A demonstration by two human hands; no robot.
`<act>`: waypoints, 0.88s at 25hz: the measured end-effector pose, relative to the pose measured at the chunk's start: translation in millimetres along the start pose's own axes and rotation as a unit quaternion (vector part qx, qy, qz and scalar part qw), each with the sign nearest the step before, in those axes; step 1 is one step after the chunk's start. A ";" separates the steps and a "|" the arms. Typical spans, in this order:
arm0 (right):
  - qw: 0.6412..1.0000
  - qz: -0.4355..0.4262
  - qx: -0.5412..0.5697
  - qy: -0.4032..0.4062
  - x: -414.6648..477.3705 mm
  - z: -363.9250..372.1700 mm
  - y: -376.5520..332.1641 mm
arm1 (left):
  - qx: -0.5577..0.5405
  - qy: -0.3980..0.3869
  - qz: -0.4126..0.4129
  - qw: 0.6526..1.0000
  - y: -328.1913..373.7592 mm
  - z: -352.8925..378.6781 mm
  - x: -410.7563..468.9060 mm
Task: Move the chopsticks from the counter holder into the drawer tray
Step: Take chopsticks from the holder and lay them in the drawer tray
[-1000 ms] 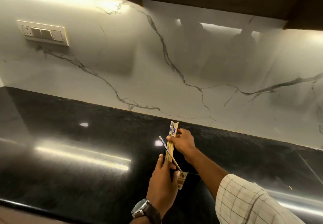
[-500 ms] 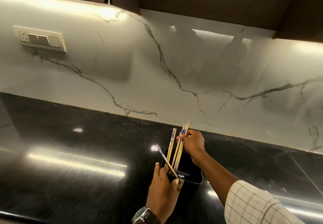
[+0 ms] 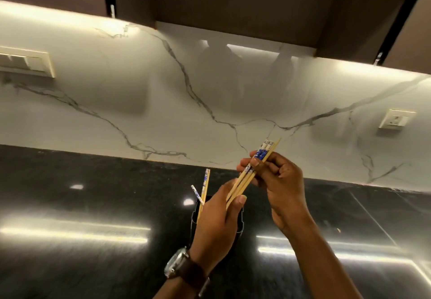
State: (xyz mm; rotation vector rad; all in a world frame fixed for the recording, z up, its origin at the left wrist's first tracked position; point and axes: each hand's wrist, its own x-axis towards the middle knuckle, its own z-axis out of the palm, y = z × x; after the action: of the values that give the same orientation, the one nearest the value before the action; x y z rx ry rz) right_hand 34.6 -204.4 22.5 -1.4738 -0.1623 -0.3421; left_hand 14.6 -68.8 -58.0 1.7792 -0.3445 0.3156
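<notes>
**Chopstick bundle lifted clear of the holder, held between both hands**

The right hand [image 3: 281, 182] is closed around the upper part of a bundle of wooden chopsticks [image 3: 247, 177], thumb pressed over the blue-and-white patterned ends. About three sticks show in the bundle; the exact count is hard to tell where they overlap. The bundle slants down and to the left, and its plain lower tips rest against the left hand [image 3: 219, 224], whose thumb and fingers are curled round them.

The left hand, with a wristwatch [image 3: 177, 263] on a brown strap at the wrist, hides most of the black holder [image 3: 196, 214] beneath it. The holder stands on the black countertop [image 3: 93, 193], roughly midway along its length and closer to the near edge than to the back edge. Two more chopsticks [image 3: 204, 191] remain in the holder at its left side: one nearly upright, one shorter-looking and leaning left, both with patterned tops.

Behind the countertop's back edge rises a white marble backsplash [image 3: 163, 103] carrying two wall fittings: a switch plate [image 3: 25, 63] at the left and a single socket [image 3: 395, 119] at the right. Dark cabinets [image 3: 233, 0] hang above. The drawer tray is out of view.
</notes>
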 end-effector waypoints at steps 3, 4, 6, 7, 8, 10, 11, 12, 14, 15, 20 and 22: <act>0.997 0.054 0.003 -0.057 -17.1 -19.0 -19.0 | -0.108 -0.101 -0.033 0.988 13.5 -2.9 -5.9; 0.994 0.076 -0.016 -0.077 -21.0 -27.6 -24.7 | -0.109 -0.115 -0.038 0.987 11.6 -3.5 -11.6; 0.985 0.121 -0.058 -0.108 -29.6 -44.8 -32.5 | -0.094 -0.139 -0.046 0.985 6.8 -2.5 -24.1; 0.981 0.140 -0.070 -0.113 -34.2 -52.5 -35.1 | -0.090 -0.149 -0.051 0.983 4.9 -1.2 -30.0; 0.980 0.154 -0.073 -0.104 -37.9 -58.8 -37.2 | -0.085 -0.152 -0.058 0.983 2.3 -0.7 -34.9; 0.985 0.161 -0.050 -0.041 -44.7 -72.7 -42.6 | -0.081 -0.136 -0.083 0.984 -2.5 -2.6 -42.6; 0.989 0.147 -0.021 0.009 -49.1 -80.3 -45.7 | -0.096 -0.112 -0.105 0.984 -3.3 -5.6 -46.5; 0.990 0.117 0.021 0.070 -55.0 -86.9 -47.7 | -0.128 -0.076 -0.134 0.980 -3.7 -8.5 -50.9; 0.973 0.025 0.129 0.189 -74.2 -90.6 -44.4 | -0.221 0.007 -0.207 0.953 1.0 -8.3 -58.3; 0.961 -0.022 0.154 0.228 -88.9 -82.8 -36.1 | -0.283 0.037 -0.246 0.926 6.5 -4.2 -61.0; 0.975 -0.138 -0.047 0.168 -178.9 1.3 48.8 | -0.561 0.036 -0.366 0.742 39.2 22.7 -63.4; 0.979 -0.138 -0.086 0.119 -201.1 11.6 71.1 | -0.556 0.037 -0.382 0.737 41.2 23.9 -67.8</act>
State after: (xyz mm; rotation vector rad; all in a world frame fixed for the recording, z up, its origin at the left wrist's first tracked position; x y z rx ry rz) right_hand -130.6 -163.3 -106.6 -1.5693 -0.1475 -0.7711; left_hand -63.3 -96.9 -53.2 0.5776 0.2665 -0.3788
